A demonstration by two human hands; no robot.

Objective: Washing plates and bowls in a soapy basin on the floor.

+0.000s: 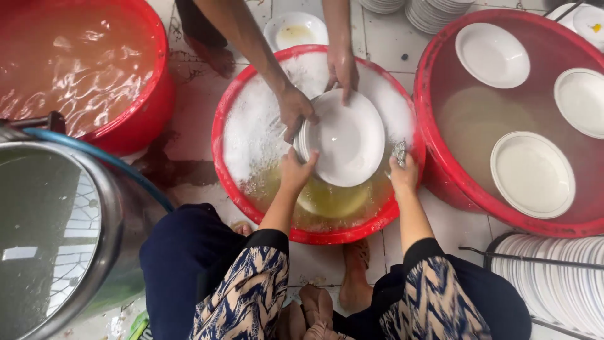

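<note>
A red basin [229,182] of foamy, yellowish water sits on the floor in front of me. My left hand [296,169] grips the lower left rim of a white plate [346,141] tilted up out of the suds. My right hand [402,173] holds a steel wool scrubber [399,152] at the plate's right edge. Across the basin, another person's two hands [294,108] grasp the same plate stack at its upper left and top. Another plate lies under the water below it.
A red tub [440,170] on the right holds murky water with three floating white plates. Another red tub [148,107] of reddish water is at upper left. A steel drum [107,208] stands at left. Stacked white plates [553,283] fill a rack at lower right.
</note>
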